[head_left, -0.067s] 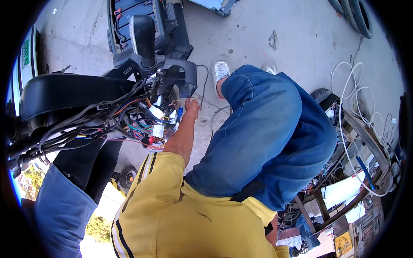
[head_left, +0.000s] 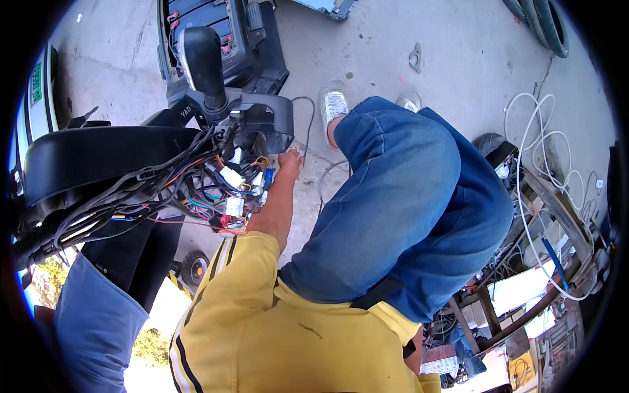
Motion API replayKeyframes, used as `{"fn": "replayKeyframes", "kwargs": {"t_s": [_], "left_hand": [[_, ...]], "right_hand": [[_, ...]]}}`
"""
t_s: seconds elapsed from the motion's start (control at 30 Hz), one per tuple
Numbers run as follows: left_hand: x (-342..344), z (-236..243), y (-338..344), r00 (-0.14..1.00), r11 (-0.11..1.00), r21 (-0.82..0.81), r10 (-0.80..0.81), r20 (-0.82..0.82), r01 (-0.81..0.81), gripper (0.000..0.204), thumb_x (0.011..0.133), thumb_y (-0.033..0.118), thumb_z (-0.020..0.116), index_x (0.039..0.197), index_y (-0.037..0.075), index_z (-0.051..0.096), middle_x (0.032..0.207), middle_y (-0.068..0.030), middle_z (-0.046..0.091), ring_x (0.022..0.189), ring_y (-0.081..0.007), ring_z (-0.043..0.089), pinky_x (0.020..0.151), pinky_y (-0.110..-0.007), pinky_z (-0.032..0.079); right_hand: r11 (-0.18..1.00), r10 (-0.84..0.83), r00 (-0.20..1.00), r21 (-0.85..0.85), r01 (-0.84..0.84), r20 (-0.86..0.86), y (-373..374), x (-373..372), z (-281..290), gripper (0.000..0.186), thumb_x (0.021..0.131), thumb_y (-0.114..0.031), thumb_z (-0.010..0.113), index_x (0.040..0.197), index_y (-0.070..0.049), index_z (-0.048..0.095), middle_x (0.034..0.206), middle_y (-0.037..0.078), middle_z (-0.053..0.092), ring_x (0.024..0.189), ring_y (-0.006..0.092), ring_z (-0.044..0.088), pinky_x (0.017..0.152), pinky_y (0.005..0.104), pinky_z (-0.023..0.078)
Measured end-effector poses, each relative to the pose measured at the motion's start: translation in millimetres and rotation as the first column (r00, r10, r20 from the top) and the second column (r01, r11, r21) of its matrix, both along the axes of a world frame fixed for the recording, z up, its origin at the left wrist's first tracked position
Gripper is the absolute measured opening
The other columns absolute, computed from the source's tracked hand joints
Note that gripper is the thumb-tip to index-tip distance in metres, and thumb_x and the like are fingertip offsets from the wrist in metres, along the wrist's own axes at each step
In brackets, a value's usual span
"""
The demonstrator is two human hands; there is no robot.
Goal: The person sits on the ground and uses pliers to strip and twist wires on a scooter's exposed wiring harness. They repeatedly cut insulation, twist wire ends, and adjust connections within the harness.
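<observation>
My left hand [head_left: 290, 161] reaches to the lower end of a black plastic part [head_left: 280, 124] at the front of a partly stripped electric scooter. Its fingers are partly hidden there, so their grip cannot be told. Close by the hand runs a thin black cable [head_left: 313, 121]. Beside my left forearm hangs a bundle of bare wiring with white connectors [head_left: 232, 177] and a blue connector [head_left: 269, 175]. Thick black cables [head_left: 98, 196] lead from it to the left, under a long black padded piece [head_left: 108, 157]. Of my right arm only a bit [head_left: 414, 354] shows; the right hand is out of view.
Blue batteries [head_left: 203, 39] sit in the scooter's black body. Black tyres [head_left: 547, 26] lie at the far right, near a coiled white hose [head_left: 524, 134] and a cluttered wooden-framed rack [head_left: 557, 196]. At lower left stands a person in blue and black clothing [head_left: 98, 314].
The scooter's front part with its wiring has shifted slightly left in the picture. My left hand has moved slightly left too.
</observation>
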State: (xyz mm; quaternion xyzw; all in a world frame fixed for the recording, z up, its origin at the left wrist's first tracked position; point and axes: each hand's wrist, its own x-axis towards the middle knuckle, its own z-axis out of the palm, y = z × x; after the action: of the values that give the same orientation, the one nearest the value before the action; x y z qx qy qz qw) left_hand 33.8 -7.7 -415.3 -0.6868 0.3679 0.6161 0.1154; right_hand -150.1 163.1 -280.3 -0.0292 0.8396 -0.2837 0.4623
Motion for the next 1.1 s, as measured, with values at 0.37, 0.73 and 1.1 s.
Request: {"fn": "replayKeyframes", "kwargs": {"t_s": [0.37, 0.73, 1.1], "left_hand": [[23.4, -72.4, -27.2, 0.872, 0.901, 0.081, 0.433, -0.228, -0.426, 0.028, 0.101, 0.009, 0.065, 0.129, 0.009, 0.060, 0.128, -0.0088, 0.063, 0.120, -0.0267, 0.060, 0.098, -0.040, 0.056], [6.2, 167.5, 46.1, 0.914, 0.922, -0.093, -0.386, -0.126, 0.377, 0.014, 0.096, 0.013, 0.067, 0.100, -0.001, 0.068, 0.076, -0.0071, 0.070, 0.066, -0.0127, 0.063, 0.064, -0.028, 0.049], [-16.0, 417.7, 40.7, 0.729, 0.878, -0.362, -0.467, -0.500, 0.314, 0.013, 0.104, 0.014, 0.064, 0.105, 0.001, 0.060, 0.070, 0.0032, 0.053, 0.055, -0.0055, 0.044, 0.052, -0.025, 0.040]], "right_hand": [[0.839, -0.526, 0.842, 0.088, 0.537, -0.122, 190.8, 136.0, 136.6, 0.043, 0.098, -0.025, 0.064, 0.130, 0.004, 0.058, 0.103, 0.015, 0.068, 0.083, 0.0213, 0.067, 0.053, 0.0308, 0.052], [0.547, -0.786, 0.451, -0.136, 0.826, -0.422, 309.3, 84.4, 266.3, 0.046, 0.098, -0.026, 0.064, 0.131, 0.005, 0.057, 0.105, 0.016, 0.068, 0.084, 0.0219, 0.067, 0.051, 0.0300, 0.052], [0.407, -0.243, 0.726, -0.612, 0.678, 0.643, 153.8, 84.1, 401.0, 0.059, 0.107, -0.034, 0.057, 0.147, 0.008, 0.050, 0.120, 0.018, 0.067, 0.106, 0.0266, 0.069, 0.096, 0.0402, 0.057]]}}
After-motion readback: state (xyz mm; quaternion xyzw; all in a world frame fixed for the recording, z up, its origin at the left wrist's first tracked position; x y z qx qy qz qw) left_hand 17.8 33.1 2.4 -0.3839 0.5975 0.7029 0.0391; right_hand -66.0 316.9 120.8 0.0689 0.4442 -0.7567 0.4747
